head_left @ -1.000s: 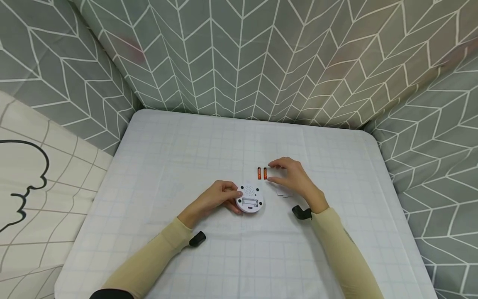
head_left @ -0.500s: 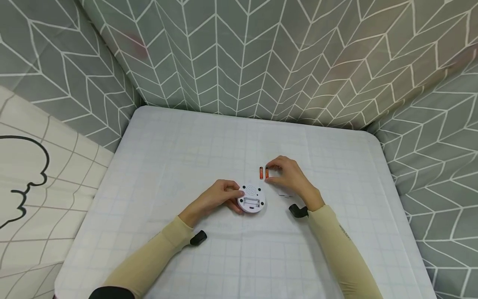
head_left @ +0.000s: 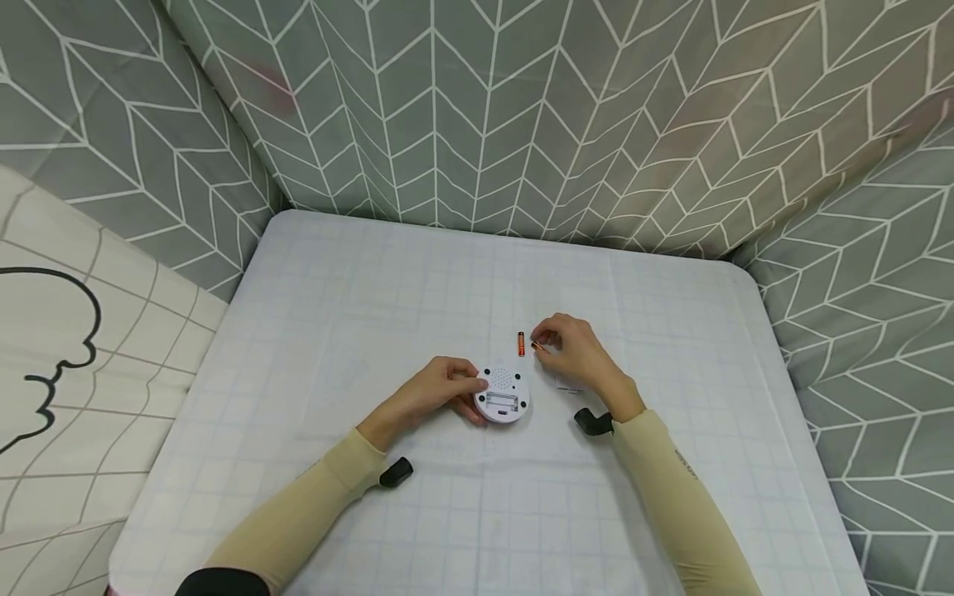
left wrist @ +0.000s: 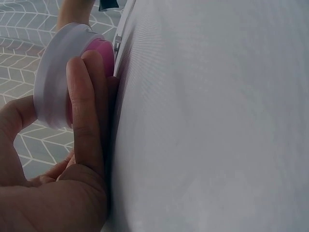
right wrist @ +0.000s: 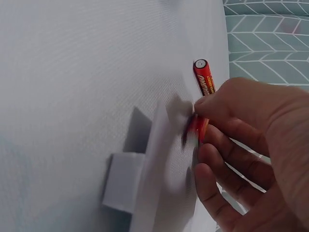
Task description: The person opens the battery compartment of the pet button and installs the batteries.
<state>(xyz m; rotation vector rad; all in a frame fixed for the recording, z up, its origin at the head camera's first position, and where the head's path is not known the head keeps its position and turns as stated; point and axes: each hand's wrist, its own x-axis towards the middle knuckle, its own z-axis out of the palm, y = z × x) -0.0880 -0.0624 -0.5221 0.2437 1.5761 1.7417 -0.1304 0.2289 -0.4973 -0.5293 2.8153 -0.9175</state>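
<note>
My left hand (head_left: 440, 391) grips the left rim of a round white device (head_left: 501, 377), thumb on top and fingers beneath. Its upward face shows speaker holes, dark round feet and a battery compartment with no batteries in it. A pink part (left wrist: 102, 50) shows on the underside in the left wrist view. Ahead and to the right, my right hand (head_left: 577, 352) pinches an orange-red battery (right wrist: 197, 128) between thumb and fingers, tilted and blurred. Just left of it, a second battery (head_left: 521, 343) lies on the table.
A small white plastic piece (right wrist: 149, 174), possibly the battery cover, lies on the table beneath my right hand, partly hidden in the head view. The white cloth-covered table (head_left: 358, 281) meets patterned curtains (head_left: 462, 124) at its far edge.
My right hand has closed in on the right-hand battery, pinched it and tilted it from its place beside the other. My left hand keeps its hold on the device.
</note>
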